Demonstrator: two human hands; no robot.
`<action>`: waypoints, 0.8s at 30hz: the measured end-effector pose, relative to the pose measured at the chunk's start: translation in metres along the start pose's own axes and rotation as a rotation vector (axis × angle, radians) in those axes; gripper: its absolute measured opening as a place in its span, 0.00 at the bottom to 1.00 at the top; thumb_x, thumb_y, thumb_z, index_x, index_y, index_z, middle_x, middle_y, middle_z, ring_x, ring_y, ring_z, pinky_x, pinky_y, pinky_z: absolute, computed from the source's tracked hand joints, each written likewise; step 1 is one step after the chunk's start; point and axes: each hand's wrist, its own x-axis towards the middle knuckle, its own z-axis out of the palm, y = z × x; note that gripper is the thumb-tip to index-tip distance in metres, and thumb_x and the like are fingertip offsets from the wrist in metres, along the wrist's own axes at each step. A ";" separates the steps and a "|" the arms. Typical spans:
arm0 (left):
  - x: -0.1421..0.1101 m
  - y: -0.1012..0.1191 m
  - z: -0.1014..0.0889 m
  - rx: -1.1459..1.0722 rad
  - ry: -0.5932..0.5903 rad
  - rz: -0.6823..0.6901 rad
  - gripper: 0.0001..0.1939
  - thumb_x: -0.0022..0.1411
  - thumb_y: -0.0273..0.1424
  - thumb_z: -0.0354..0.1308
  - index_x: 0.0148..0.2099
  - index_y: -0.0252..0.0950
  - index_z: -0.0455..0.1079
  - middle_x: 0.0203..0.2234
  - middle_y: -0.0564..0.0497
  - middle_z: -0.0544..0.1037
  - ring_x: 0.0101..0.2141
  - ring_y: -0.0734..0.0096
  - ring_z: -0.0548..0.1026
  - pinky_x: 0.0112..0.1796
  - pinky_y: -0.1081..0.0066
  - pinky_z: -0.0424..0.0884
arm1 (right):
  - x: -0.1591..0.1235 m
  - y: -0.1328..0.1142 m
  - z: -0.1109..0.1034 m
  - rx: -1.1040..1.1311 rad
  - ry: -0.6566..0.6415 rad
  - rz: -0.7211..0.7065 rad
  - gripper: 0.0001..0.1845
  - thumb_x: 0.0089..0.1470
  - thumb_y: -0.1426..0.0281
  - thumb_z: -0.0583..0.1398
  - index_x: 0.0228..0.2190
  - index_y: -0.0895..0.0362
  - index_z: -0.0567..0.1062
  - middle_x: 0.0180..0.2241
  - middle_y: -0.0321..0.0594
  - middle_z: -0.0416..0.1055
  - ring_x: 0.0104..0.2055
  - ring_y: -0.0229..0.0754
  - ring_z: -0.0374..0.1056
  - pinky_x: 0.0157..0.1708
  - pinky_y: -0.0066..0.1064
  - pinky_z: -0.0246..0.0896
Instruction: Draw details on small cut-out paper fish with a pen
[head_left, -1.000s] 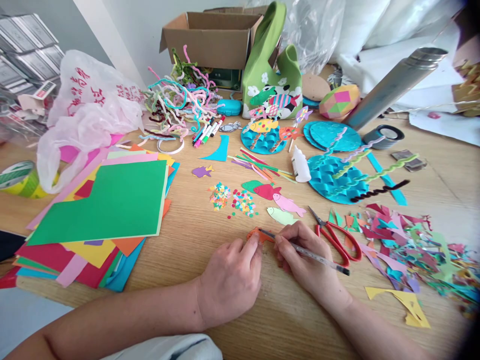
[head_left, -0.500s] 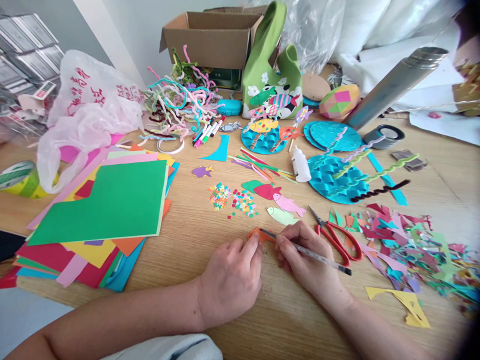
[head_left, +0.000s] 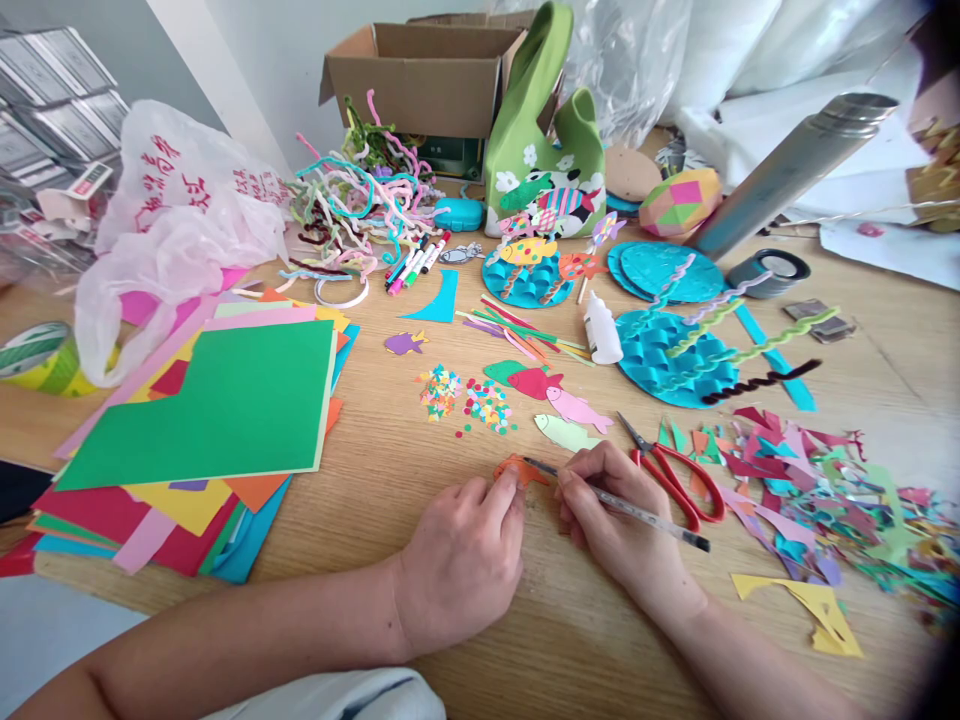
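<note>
Orange paper cutout [head_left: 534, 473]: in the head view, on the wooden worktop [head_left: 360, 520], between the hands, partly hidden by fingers.
Left hand [head_left: 461, 560]: closed, its fingertips holding the cutout steady.
Right hand [head_left: 626, 525]: grasping a slim clear-barrelled pen [head_left: 645, 515].
Pen tip: has slid slightly rightward over the cutout, so drawing seems under way; any mark is too small to tell.
Red-handled scissors [head_left: 666, 472]: just beside the right hand.

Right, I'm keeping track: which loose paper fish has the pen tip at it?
The orange paper fish, held by the left hand. The pen is not at the purple fish, red fish, pink fish, dark green fish or pale green fish.
</note>
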 end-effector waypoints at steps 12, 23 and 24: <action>-0.001 0.000 0.000 -0.001 -0.003 0.004 0.23 0.65 0.25 0.48 0.59 0.22 0.67 0.56 0.37 0.72 0.44 0.59 0.75 0.40 0.62 0.77 | 0.000 -0.001 0.000 -0.007 0.008 -0.001 0.13 0.59 0.64 0.61 0.25 0.53 0.65 0.18 0.31 0.64 0.15 0.34 0.61 0.12 0.25 0.57; 0.000 0.001 0.000 0.008 0.002 0.002 0.22 0.65 0.25 0.48 0.59 0.23 0.68 0.55 0.38 0.72 0.42 0.59 0.75 0.38 0.62 0.77 | 0.000 0.000 0.000 -0.021 0.005 -0.033 0.11 0.58 0.69 0.59 0.25 0.53 0.65 0.19 0.31 0.64 0.16 0.33 0.60 0.14 0.25 0.55; 0.000 0.001 0.000 0.009 0.002 0.002 0.22 0.65 0.26 0.49 0.59 0.23 0.68 0.55 0.38 0.72 0.42 0.59 0.75 0.38 0.62 0.77 | 0.000 0.000 0.000 -0.021 0.002 -0.035 0.11 0.58 0.69 0.59 0.25 0.53 0.65 0.19 0.31 0.64 0.16 0.33 0.60 0.14 0.25 0.55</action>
